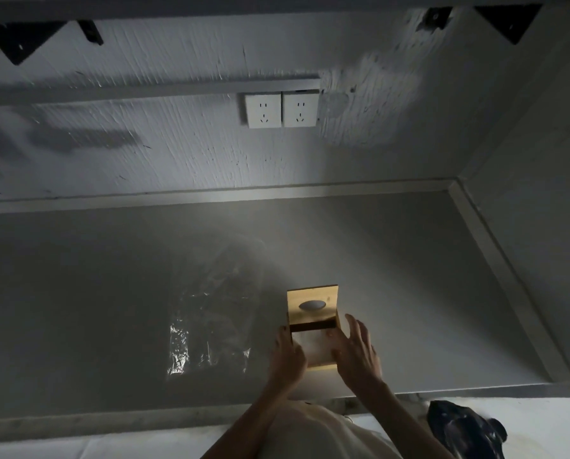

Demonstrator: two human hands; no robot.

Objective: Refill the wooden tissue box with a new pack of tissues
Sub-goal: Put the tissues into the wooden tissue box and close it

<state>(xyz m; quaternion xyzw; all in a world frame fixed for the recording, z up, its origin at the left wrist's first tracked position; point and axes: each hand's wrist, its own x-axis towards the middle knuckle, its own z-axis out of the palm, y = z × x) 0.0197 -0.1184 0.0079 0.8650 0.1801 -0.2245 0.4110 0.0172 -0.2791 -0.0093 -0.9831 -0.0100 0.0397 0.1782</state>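
Head view, in dim light: both hands flank the wooden tissue box (321,363), which sits near the front edge of the grey counter (409,293). Bare surface runs on to the back wall and the right side wall. The box's lid (330,298), with its oval slot, sits toward the far end, and something pale shows in the uncovered near part. The left hand (287,356) curls round the box's left wall, gripping it. The right hand (356,356) lies released, fingers spread and straight along the right wall. A crumpled clear wrapper (210,326) lies just left of the box. Two sockets (282,110) sit on the back wall.
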